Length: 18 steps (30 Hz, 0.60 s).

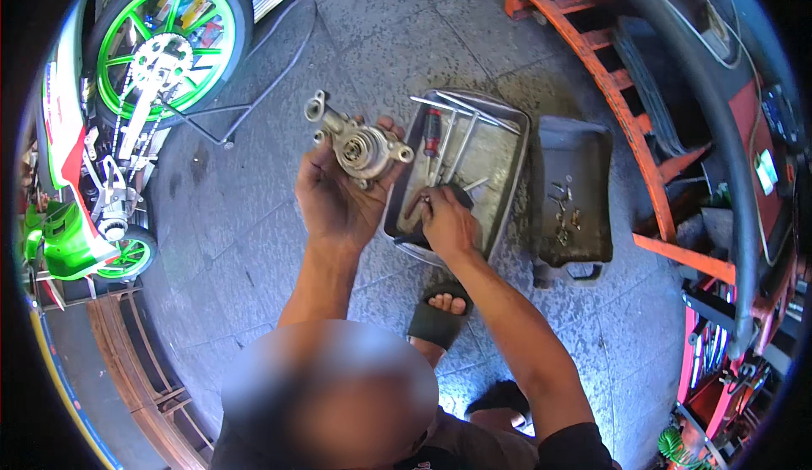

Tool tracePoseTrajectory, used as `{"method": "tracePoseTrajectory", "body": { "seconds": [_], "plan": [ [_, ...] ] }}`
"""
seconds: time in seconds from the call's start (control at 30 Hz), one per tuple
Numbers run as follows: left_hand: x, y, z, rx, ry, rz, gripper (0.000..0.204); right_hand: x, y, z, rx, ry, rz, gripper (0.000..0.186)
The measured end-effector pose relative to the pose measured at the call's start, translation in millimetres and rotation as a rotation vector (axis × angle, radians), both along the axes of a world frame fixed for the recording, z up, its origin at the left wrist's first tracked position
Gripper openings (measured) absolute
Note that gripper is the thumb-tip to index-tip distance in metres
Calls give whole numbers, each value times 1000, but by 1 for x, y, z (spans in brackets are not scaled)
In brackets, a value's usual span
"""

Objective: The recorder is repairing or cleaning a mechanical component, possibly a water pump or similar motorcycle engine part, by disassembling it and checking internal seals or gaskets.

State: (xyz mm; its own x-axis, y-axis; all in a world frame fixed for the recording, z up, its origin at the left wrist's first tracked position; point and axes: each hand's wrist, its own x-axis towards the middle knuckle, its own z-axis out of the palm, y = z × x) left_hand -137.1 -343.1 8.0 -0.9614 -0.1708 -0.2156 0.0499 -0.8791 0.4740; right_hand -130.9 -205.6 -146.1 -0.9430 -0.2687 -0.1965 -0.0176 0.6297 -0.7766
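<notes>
My left hand (341,208) is raised, palm up, with its fingers wrapped round a cast-metal housing (364,150). The housing has a round ringed centre facing up, bolt lugs at its edge and a pipe-like arm reaching to the upper left. Over the near part of a metal tray (519,161), my right hand (448,223) has its fingers pinched together. What they hold, if anything, is too small to make out. Dark items in the tray are partly covered by this hand. A red-and-black screwdriver (432,131) and T-handle wrenches (463,144) lie at the tray's far end.
Right of the tray stands a black plastic bin (577,153) holding several small bolts (562,216). An orange metal frame (584,55) rises beyond it. A motorcycle with a green-rimmed wheel (218,34) is at far left, near a bent metal stand (262,98). My sandalled foot (440,322) is below the tray.
</notes>
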Motion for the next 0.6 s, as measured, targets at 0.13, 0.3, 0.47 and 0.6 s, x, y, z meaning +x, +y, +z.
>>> {"method": "tracePoseTrajectory", "body": {
  "seconds": [0.13, 0.3, 0.47, 0.6],
  "plan": [
    [-3, -5, -13, -78, -20, -22, 48, -30, -39, -32, 59, 113, 297, 27],
    [-13, -5, -7, -113, -87, 9, 48, -38, -49, -34, 268, 16, 617, 23],
    [-23, -4, -8, -75, -45, -10, 46, -40, -48, -20, 373, 40, 687, 23],
    [-24, 1, -6, -64, -61, -16, 47, -39, -42, -30, 359, 205, 730, 25]
  ]
}}
